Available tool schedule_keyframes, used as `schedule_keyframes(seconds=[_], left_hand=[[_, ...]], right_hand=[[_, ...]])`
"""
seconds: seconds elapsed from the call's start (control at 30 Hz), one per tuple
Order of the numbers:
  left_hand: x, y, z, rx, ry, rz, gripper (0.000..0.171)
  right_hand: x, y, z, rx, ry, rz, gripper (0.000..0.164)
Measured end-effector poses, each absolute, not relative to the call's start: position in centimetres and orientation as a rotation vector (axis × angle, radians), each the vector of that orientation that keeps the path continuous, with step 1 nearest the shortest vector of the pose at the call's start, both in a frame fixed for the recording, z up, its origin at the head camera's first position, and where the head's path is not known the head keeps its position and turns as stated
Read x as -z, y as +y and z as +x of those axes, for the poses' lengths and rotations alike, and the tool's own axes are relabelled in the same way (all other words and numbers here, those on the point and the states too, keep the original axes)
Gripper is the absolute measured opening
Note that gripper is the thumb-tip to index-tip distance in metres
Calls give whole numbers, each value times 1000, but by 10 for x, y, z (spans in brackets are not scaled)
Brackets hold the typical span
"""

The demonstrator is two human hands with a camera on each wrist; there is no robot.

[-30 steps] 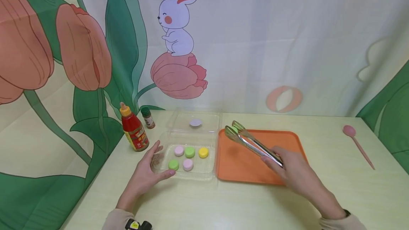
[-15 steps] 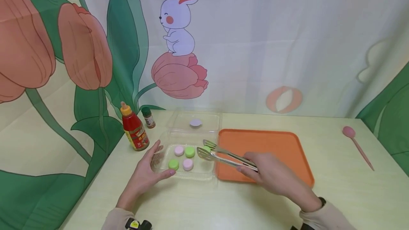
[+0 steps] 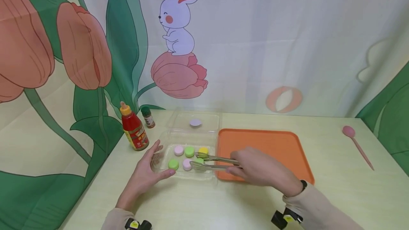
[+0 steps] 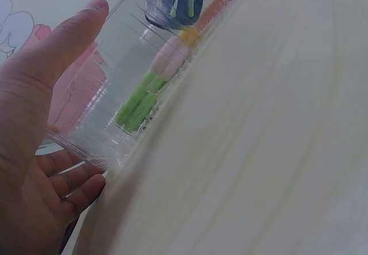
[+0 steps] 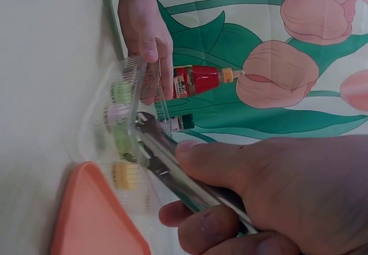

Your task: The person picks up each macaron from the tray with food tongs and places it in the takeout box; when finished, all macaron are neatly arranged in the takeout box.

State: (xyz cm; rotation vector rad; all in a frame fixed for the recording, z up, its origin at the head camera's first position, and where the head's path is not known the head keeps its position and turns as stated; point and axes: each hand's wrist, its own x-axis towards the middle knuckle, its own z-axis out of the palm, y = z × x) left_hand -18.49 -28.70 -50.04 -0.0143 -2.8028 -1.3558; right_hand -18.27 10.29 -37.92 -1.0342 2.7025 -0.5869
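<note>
A clear plastic box lies with its lid folded back. It holds several macarons in pink, green and yellow, among them a yellow macaron. My left hand rests at the box's left end, fingers along the side wall and thumb extended at the front; the left wrist view shows it at the corner. With my right hand I grip metal tongs whose tips are down inside the box. Between the tips is a green macaron, partly hidden; whether they still pinch it, I cannot tell.
An orange tray lies against the box's right side, partly under my right hand. Behind my left hand stand a red sauce bottle and a small green-capped jar. A pink spoon lies far right. A printed curtain hangs behind the table.
My right hand has carried the green macaron in the tongs leftward from above the tray, past the yellow macaron, and down into the box's front right. My left hand has stayed put.
</note>
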Motion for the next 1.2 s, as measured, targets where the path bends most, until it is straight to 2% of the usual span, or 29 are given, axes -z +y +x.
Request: schedule_keyframes(seconds=[0.27, 0.57, 0.97, 1.2], left_hand=[[504, -288, -186, 1367, -2779, -57, 128], [503, -288, -186, 1354, -2785, -55, 127], [504, -291, -186, 1377, -2781, -51, 128], [504, -289, -187, 1372, -2786, -55, 128]], right_hand=[[365, 86, -180, 469, 2729, -925, 31], [361, 77, -180, 445, 2718, -842, 29], [363, 80, -176, 458, 2752, -896, 34], [368, 95, -169, 585, 2770, -912, 26]])
